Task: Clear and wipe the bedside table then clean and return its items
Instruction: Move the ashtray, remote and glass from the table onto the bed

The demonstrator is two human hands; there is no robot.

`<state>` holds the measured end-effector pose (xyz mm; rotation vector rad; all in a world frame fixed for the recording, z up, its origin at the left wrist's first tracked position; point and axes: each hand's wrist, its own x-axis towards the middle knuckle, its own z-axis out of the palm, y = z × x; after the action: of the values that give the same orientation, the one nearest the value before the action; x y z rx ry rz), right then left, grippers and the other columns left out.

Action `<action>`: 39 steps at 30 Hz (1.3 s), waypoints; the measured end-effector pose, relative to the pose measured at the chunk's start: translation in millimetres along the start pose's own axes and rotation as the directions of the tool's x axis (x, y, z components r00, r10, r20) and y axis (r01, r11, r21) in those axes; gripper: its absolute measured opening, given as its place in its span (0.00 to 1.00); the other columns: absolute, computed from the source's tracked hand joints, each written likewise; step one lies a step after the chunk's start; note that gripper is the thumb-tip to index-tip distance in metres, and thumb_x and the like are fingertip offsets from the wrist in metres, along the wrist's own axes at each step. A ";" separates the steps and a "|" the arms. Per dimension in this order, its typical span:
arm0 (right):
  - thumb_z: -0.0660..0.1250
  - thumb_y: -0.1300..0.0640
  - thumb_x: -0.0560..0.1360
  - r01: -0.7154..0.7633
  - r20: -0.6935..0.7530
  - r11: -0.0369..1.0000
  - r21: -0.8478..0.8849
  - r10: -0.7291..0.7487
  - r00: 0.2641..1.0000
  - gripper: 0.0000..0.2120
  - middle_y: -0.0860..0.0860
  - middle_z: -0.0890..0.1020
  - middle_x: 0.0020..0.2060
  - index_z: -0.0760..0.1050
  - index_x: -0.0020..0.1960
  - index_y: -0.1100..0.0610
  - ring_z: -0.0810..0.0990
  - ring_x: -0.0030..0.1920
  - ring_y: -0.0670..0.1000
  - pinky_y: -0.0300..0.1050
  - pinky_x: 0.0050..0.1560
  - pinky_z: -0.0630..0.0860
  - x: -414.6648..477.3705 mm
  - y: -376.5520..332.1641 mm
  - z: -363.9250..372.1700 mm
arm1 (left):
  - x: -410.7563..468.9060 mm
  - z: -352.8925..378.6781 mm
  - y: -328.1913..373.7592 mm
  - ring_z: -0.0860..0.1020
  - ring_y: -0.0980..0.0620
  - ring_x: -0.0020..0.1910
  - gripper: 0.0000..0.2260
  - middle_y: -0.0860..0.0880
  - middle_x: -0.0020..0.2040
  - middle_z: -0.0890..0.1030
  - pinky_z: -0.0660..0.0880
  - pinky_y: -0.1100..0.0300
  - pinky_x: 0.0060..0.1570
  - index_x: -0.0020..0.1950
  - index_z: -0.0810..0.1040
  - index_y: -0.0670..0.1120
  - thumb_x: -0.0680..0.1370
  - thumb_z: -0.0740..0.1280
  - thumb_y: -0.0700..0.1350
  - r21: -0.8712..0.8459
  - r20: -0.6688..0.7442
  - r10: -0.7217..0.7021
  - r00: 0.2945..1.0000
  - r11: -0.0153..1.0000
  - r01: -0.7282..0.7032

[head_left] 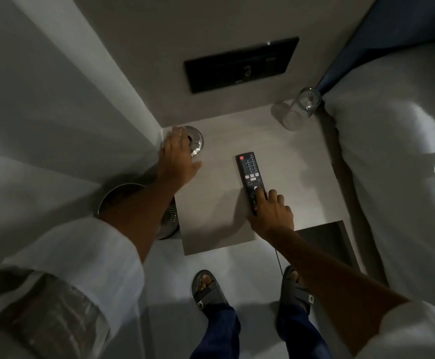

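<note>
The grey bedside table (216,216) fills the middle of the view. A black TV remote (249,172) lies on it, buttons up. My right hand (273,213) rests over the remote's near end, fingers touching it, grip unclear. In the table's far left corner sits a clear glass ashtray (196,141). My left hand (177,159) reaches over it with fingers spread, touching its left rim. A clear drinking glass (300,108) stands at the far right corner, against the bed.
A white bed (397,177) with pillow lines the table's right side. A metal waste bin (170,218) stands on the floor left of the table, under my left forearm. A black switch panel (241,64) is on the wall behind. My sandalled feet (208,288) stand in front.
</note>
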<state>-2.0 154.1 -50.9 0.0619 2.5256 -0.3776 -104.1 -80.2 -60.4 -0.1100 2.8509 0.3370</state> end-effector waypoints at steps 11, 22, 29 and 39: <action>0.64 0.56 0.76 -0.002 -0.077 0.998 -0.067 -0.003 0.997 0.27 0.61 0.73 0.62 0.57 0.72 0.55 0.74 0.59 0.61 0.56 0.53 0.76 10.9 3.8 19.6 | 32.7 39.7 -9.0 0.60 0.31 0.73 0.25 0.32 0.72 0.63 0.59 0.40 0.73 0.69 0.71 0.49 0.73 0.70 0.51 -0.138 -0.058 -0.153 0.986 0.980 0.144; 0.70 0.52 0.72 -0.111 0.003 0.970 0.217 0.114 0.994 0.40 0.58 0.72 0.59 0.48 0.75 0.45 0.75 0.56 0.59 0.58 0.50 0.79 -42.7 57.8 -3.9 | -36.6 45.9 49.0 0.67 0.38 0.68 0.47 0.41 0.69 0.65 0.69 0.43 0.64 0.77 0.55 0.54 0.63 0.77 0.51 -0.254 0.057 -0.108 0.992 0.960 0.119; 0.67 0.46 0.73 -0.126 -0.156 0.936 0.328 0.185 0.970 0.32 0.50 0.74 0.56 0.59 0.74 0.41 0.74 0.58 0.54 0.48 0.44 0.74 -141.1 135.0 -80.7 | -135.6 29.9 189.6 0.71 0.39 0.67 0.45 0.40 0.68 0.71 0.71 0.44 0.65 0.74 0.66 0.46 0.61 0.80 0.52 -0.381 -0.035 0.217 0.975 0.899 -0.214; 0.72 0.44 0.70 -0.333 -0.462 0.774 0.539 0.602 0.651 0.28 0.52 0.81 0.51 0.68 0.68 0.41 0.80 0.52 0.57 0.53 0.46 0.78 -252.8 311.8 -163.4 | -212.1 15.2 434.8 0.66 0.44 0.72 0.42 0.44 0.75 0.66 0.66 0.48 0.69 0.75 0.60 0.53 0.66 0.74 0.60 -0.344 -0.114 0.669 0.734 0.667 -0.661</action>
<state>158.9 508.7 139.5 1.1965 2.8433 -0.7561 57.7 354.5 78.1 0.8968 2.6526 1.0035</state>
